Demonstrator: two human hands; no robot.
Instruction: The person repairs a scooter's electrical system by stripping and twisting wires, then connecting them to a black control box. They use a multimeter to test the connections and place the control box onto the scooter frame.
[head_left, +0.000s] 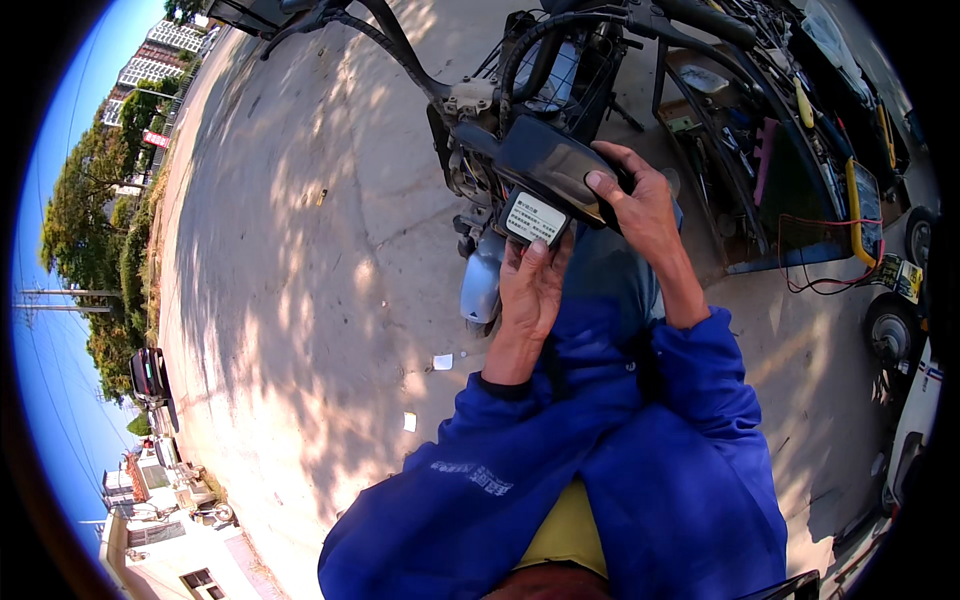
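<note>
Sunlit pale ground (290,250) fills the left and centre of the frame, giving wide open room left of the hands; its outer edges curve into the black rim. The wearer's blue jacket (690,480) spreads across the lower centre, cut off below. A two-wheeled vehicle (470,100) stands at the upper centre, its handlebar running past the top edge and its lower parts largely hidden. At the upper right, a tool tray (790,263) crowds that side, many of its contents too jumbled to make out. Near the frame's centre, the dark cover (545,160) lies across the vehicle's front; whether it is attached cannot be told. The right hand (648,215) grips the cover's right end, thumb on top, forefinger along the far edge, other fingertips hidden. The left hand (533,290) holds a small black box (535,220) just below the cover, thumb on its white label, fingers mostly out of sight beneath; the gap is narrow, filled by the box. Two white scraps (443,361) lie on the ground left of the left forearm.
</note>
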